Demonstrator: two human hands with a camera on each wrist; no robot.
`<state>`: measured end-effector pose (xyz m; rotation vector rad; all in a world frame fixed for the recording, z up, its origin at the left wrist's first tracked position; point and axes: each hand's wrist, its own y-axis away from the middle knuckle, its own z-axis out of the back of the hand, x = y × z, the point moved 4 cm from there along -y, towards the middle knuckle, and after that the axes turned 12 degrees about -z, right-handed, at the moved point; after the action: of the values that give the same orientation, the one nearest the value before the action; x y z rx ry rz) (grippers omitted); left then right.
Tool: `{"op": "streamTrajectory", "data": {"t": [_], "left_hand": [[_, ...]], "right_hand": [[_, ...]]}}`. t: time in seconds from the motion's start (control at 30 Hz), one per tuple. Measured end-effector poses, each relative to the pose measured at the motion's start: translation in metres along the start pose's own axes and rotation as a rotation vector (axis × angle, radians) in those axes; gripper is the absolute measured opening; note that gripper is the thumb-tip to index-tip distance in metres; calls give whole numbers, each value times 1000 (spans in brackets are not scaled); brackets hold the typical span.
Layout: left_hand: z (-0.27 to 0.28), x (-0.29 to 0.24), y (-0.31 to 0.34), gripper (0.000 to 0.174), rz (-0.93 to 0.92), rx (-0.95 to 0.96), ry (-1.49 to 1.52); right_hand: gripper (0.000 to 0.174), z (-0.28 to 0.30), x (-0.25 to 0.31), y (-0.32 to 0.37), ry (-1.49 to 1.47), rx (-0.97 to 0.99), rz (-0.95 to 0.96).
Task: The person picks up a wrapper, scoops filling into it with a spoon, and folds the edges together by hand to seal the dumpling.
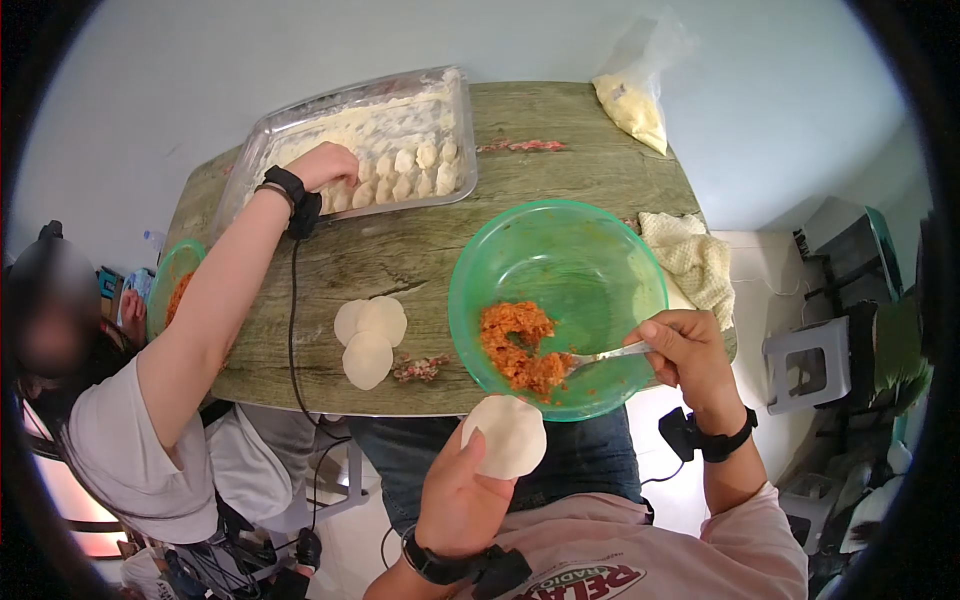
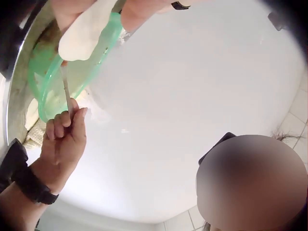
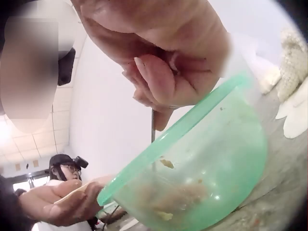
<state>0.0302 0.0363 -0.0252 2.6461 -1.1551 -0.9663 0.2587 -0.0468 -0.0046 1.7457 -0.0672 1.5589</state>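
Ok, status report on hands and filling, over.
Left hand holding round wrapper. Right hand gripping metal utensil, tip touching orange filling. Nothing seen blocking utensil.

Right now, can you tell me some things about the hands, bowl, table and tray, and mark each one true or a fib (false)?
1. The right hand has the spoon in its grip. True.
2. Orange filling sits in the bowl. True.
3. The bowl is red. False: the bowl is green.
4. The left hand holds a dough round. True.
5. The table has one round on it. False: the table has three rounds on it.
6. The right hand is at the tray. False: another person's hand is at the tray.
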Motion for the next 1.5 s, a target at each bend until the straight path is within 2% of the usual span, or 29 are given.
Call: {"op": "streamTrajectory", "data": {"t": [0.07, 0.13, 0.27, 0.33, 0.37, 0.43, 0.5, 0.57, 0.6, 0.7, 0.83, 0.93, 0.97, 1.03, 1.1, 1.2, 1.33, 1.43, 1.5], "left_hand": [[-3, -1, 1, 46, 16, 3, 61], [-8, -1, -1, 47, 53, -8, 85], [-19, 1, -5, 50, 117, -42, 133], [-21, 4, -8, 50, 121, -10, 174], [-23, 5, -10, 50, 128, 22, 213], [-26, 6, -11, 51, 132, 48, 231], [-31, 6, -12, 51, 136, 74, 248], [-35, 5, -13, 52, 115, 60, 241], [-37, 3, -13, 52, 113, 59, 242], [-34, 4, -15, 52, 98, 53, 206], [-30, 3, -15, 55, 50, 18, 131], [-31, 4, -14, 54, 16, 19, 104], [-31, 4, -14, 54, -1, 20, 100], [-30, 6, -12, 53, -11, 61, 104], [-30, 7, -12, 53, -19, 102, 109], [-30, 8, -12, 53, -48, 122, 96], [-31, 8, -13, 53, -51, 140, 85], [-31, 9, -13, 53, -45, 141, 53], [-30, 9, -13, 53, -47, 138, 30]], "right_hand": [[27, 2, -1, 1, -67, 3, -9], [29, 4, 1, 6, -175, -39, 79], [28, 2, 2, 28, -209, -17, 200], [27, -2, 5, 42, -66, -16, 346], [27, -3, 4, 45, -65, -15, 346], [28, -10, 10, 56, 279, -22, 593], [25, -16, 4, 60, 301, 17, 601], [20, -25, -2, 64, 514, -90, 777], [29, -28, -3, 67, 627, -106, 816], [27, -24, -6, 69, 693, -134, 905], [31, -13, 1, 77, 617, -133, 860], [17, -11, 6, 78, 375, -82, 764], [17, -12, 7, 78, 374, -83, 764], [17, -18, 5, 74, 354, 41, 659], [17, -18, 2, 73, 377, 18, 645], [16, -17, 5, 74, 305, -142, 625], [16, -19, 4, 74, 224, -111, 574], [17, -22, -2, 70, 45, -121, 516], [19, -23, -6, 67, -42, -172, 392]]}}
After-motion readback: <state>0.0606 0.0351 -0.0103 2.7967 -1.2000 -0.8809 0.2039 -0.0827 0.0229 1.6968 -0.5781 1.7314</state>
